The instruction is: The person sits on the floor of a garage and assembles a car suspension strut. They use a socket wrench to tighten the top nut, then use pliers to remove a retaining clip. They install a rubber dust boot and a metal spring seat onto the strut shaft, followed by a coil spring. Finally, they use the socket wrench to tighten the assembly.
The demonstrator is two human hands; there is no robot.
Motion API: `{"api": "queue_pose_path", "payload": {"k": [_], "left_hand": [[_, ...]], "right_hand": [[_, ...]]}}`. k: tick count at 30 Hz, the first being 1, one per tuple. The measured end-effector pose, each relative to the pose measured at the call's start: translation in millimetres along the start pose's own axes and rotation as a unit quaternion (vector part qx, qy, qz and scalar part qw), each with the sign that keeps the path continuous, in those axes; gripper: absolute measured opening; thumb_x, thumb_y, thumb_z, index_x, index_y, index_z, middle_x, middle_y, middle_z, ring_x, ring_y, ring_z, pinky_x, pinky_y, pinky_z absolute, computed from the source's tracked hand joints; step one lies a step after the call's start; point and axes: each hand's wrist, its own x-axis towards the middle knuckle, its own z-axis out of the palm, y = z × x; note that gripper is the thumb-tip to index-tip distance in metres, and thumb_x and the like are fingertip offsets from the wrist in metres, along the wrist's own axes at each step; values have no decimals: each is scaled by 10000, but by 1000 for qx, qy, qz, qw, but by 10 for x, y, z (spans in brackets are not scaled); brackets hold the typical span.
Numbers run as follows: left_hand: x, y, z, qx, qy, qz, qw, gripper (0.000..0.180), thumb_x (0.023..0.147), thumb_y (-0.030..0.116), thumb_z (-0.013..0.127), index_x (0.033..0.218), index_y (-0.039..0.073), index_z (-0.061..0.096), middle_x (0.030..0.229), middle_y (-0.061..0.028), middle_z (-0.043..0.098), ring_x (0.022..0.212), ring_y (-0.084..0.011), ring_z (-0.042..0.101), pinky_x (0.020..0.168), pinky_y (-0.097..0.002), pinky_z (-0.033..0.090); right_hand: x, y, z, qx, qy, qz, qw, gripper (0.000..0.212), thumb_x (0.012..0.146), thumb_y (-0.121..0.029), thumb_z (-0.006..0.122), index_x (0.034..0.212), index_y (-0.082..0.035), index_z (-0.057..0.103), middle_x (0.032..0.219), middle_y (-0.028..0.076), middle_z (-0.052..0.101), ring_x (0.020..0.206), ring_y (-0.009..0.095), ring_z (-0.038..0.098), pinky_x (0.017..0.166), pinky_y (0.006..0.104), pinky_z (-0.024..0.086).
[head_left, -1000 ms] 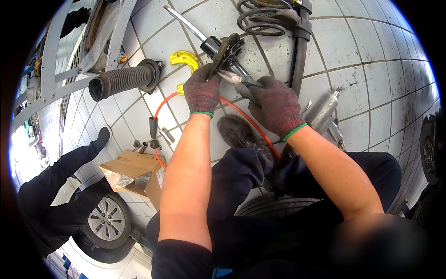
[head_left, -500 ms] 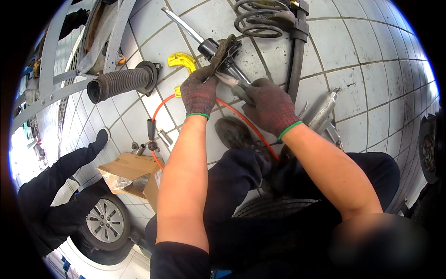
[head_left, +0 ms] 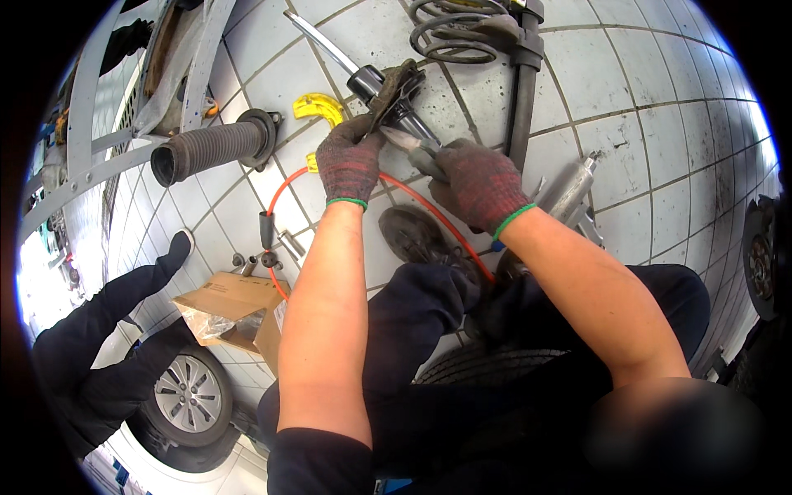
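Pinching the near edge of a dark plate [head_left: 398, 87] on the strut [head_left: 365, 83] in the gloved left hand [head_left: 351, 165]. Clasping a grey-handled tool [head_left: 425, 159] in the curled right hand [head_left: 485, 183], just right of the left grip, and pointing its pale tip [head_left: 398, 138] toward the plate; cannot tell about contact there. Holding the strut just beyond both grips, with its silver rod [head_left: 322, 41] slanting away leftward. Having a yellow curved piece [head_left: 320, 107] near the left grip, a ribbed boot [head_left: 210, 150] farther left, and a coil spring [head_left: 455, 57] well beyond the right grip.
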Motion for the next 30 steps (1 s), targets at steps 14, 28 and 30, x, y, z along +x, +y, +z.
{"api": "queue_pose_path", "payload": {"k": [14, 28, 30], "left_hand": [[-1, -125, 105, 17, 29, 39, 999, 378, 944, 184, 790, 1302, 65, 809, 1236, -166, 850, 1187, -329, 808, 1066, -415, 604], [-47, -131, 150, -5, 55, 56, 997, 351, 943, 125, 777, 1288, 71, 810, 1184, -140, 865, 1141, -277, 828, 1055, -392, 610], [-48, -110, 159, 2, 61, 54, 997, 342, 944, 133, 784, 1280, 71, 811, 1183, -142, 865, 1134, -279, 829, 1053, -393, 610]], "right_hand": [[55, -64, -333, -46, -37, 4, 998, 359, 976, -301, 713, 1255, -101, 818, 1335, 225, 727, 1196, 432, 768, 1025, 558, 630], [79, -66, -297, -31, -59, 32, 997, 381, 1015, -374, 729, 1270, -107, 824, 1382, 202, 716, 1255, 419, 747, 1068, 540, 618], [63, -86, -306, -22, -60, 38, 997, 397, 1010, -398, 736, 1262, -105, 827, 1387, 199, 716, 1276, 417, 734, 1084, 536, 608]]}}
